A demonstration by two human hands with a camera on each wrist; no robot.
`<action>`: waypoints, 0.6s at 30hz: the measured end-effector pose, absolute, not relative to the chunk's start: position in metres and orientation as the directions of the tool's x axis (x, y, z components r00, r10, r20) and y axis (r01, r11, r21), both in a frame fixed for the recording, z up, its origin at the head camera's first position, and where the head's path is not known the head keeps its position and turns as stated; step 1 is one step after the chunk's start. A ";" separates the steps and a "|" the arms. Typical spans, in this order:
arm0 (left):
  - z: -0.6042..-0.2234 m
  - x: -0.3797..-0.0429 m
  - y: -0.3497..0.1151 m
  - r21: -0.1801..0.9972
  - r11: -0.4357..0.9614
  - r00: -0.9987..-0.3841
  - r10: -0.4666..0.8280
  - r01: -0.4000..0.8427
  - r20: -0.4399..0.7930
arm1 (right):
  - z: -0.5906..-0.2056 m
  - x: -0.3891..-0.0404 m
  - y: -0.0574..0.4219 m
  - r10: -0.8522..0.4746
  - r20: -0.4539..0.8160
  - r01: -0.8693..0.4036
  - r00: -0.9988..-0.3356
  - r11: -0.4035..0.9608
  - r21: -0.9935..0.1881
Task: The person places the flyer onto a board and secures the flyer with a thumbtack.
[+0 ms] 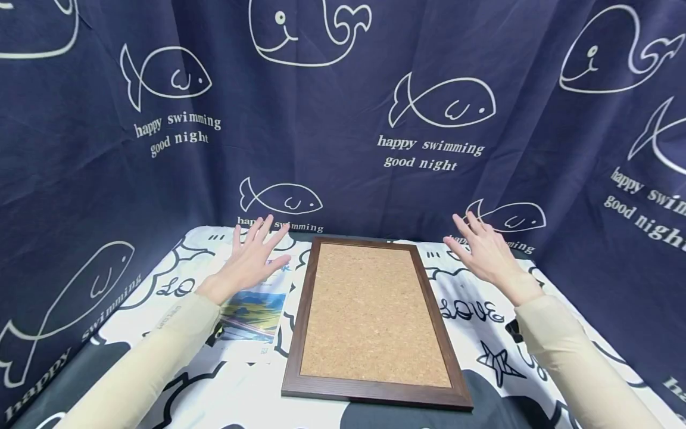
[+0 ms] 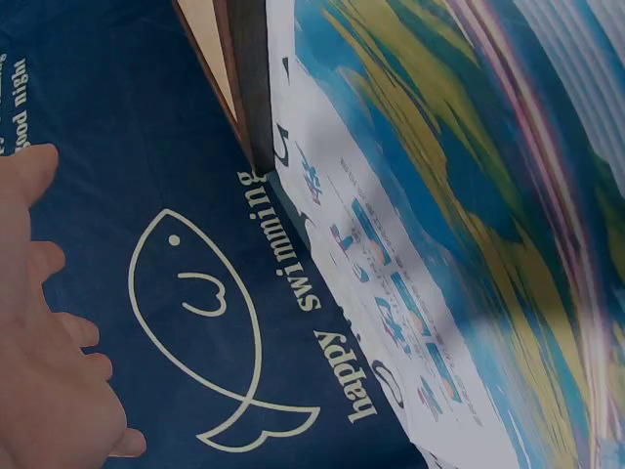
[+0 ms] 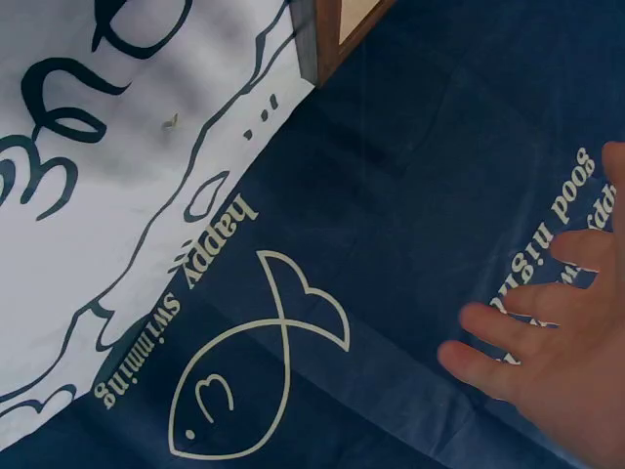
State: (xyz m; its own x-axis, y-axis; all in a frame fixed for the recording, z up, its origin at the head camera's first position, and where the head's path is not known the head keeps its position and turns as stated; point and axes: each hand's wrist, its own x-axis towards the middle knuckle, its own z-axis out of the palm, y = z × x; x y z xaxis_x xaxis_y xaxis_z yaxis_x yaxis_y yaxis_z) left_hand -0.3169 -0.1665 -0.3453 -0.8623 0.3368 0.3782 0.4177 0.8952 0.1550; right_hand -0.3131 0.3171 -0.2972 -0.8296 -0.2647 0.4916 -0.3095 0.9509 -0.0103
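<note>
My left hand (image 1: 248, 262) is raised with its fingers spread and holds nothing. Beneath it lies a printed paper sheet (image 1: 254, 316) with a colourful landscape picture, partly hidden by the hand and sleeve; the left wrist view shows this sheet (image 2: 459, 195) close up. On the other side, my right hand (image 1: 486, 253) hovers with fingers apart over the patterned cloth, nothing in its grasp. Between the hands a cork board (image 1: 372, 316) in a dark brown wooden frame lies on the table. Neither hand touches it.
A white cloth (image 1: 466, 345) with black line drawings and lettering covers the table. Behind and at both sides hangs a dark blue curtain (image 1: 343, 131) printed with fish and whales, close to the table's back edge.
</note>
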 end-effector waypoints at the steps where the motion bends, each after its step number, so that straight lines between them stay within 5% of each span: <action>1: -0.346 -0.316 -0.169 0.156 0.897 -0.865 0.334 0.414 0.376 | -0.298 -0.314 0.318 -0.263 0.481 -0.305 -0.837 0.952 -0.010; 10: -0.352 -0.295 -0.205 0.184 0.936 -0.925 0.239 0.301 0.297 | -0.314 -0.323 0.338 -0.225 0.291 -0.287 -0.930 0.938 -0.194; 18: -0.359 -0.265 -0.238 0.178 0.975 -0.985 0.113 0.134 0.127 | -0.344 -0.336 0.366 -0.250 0.235 -0.309 -0.939 0.914 -0.262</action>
